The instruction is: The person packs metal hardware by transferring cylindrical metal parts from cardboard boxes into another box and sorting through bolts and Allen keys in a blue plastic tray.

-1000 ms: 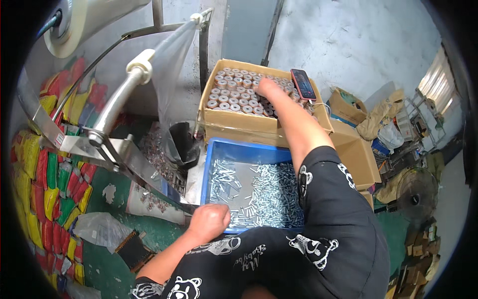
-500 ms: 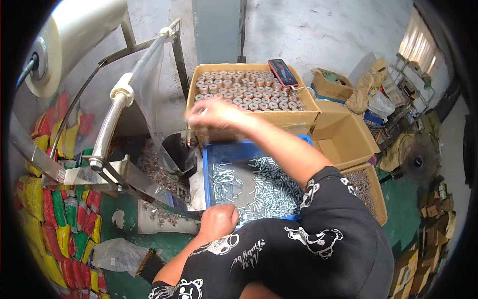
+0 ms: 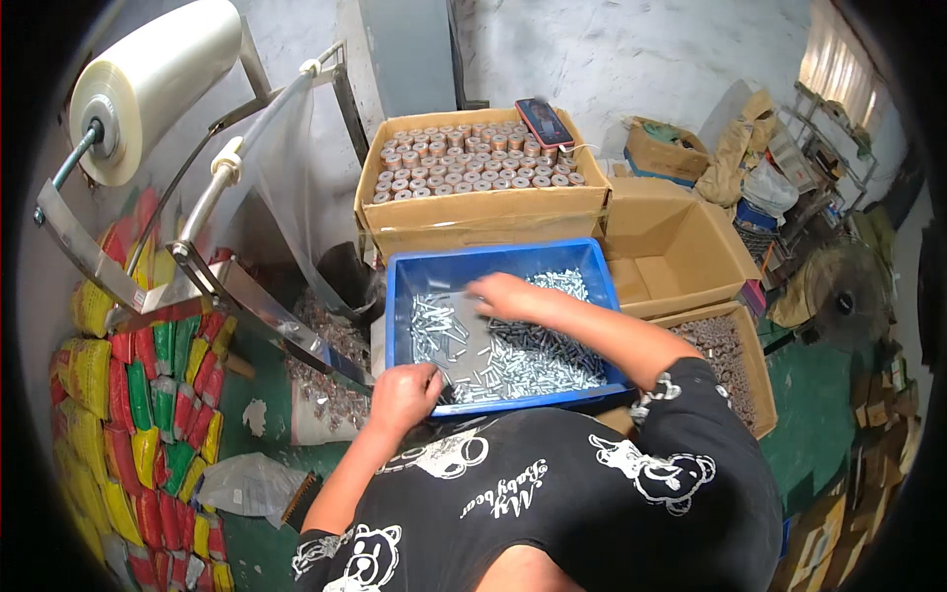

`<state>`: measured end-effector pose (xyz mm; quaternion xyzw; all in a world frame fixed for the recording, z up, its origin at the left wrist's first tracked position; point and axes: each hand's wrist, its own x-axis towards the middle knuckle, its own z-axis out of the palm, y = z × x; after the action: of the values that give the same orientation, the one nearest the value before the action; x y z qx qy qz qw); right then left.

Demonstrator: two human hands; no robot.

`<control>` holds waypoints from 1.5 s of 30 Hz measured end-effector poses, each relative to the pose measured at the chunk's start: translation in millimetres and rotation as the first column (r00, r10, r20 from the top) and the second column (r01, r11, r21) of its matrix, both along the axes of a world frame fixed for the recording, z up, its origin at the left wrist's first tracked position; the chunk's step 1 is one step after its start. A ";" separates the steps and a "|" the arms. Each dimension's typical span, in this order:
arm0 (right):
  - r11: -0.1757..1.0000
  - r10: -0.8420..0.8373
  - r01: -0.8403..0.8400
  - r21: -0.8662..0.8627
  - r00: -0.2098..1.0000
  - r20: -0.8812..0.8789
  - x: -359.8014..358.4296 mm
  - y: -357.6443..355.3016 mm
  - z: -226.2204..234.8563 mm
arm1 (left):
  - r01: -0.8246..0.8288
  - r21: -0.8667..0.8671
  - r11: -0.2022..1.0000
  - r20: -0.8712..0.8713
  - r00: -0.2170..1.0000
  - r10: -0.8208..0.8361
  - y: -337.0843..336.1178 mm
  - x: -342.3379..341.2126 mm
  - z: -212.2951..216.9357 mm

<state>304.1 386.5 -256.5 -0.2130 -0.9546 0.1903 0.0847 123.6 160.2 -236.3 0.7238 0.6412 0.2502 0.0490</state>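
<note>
Tray (image 3: 398, 306): many loose pins (image 3: 543, 363)
Box (image 3: 483, 219): spools (image 3: 476, 168) in rows
Left hand (image 3: 406, 397): curled — contents hidden
Right hand (image 3: 503, 296): above tray — cannot tell grip

Grn flr (image 3: 814, 405), pale bkgd wall (image 3: 631, 59)

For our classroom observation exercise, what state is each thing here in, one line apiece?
Blue tray: open, partly filled
Silver pins: loose, scattered in the tray
Left hand: curled at the tray's near left corner; contents unclear
Right hand: over the tray; grip unclear
Spool box: open, filled
Spools: mostly upright
Phone: cable attached
Film roll: mounted on a rod
Fan: cannot tell whether spinning
</note>
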 end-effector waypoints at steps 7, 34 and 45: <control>0.980 0.034 -0.098 0.176 0.942 0.334 104.0 -24.0 -50.4 | -0.078 -0.027 0.997 -0.033 0.996 0.077 0.5 3.3 0.5; 0.997 -0.079 0.073 0.036 0.980 0.185 93.4 28.5 -76.6 | -0.081 -0.025 0.996 -0.030 0.996 0.080 -4.5 -0.8 -7.8; 0.981 -0.149 0.115 0.154 0.961 0.231 107.1 -4.0 -72.8 | -0.012 0.039 0.999 0.091 0.996 0.009 -1.4 -9.1 -17.3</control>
<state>411.2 382.6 -329.2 -0.2914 -0.9523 0.0900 -0.0051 114.5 158.9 -253.5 0.7091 0.6371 0.2956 0.0627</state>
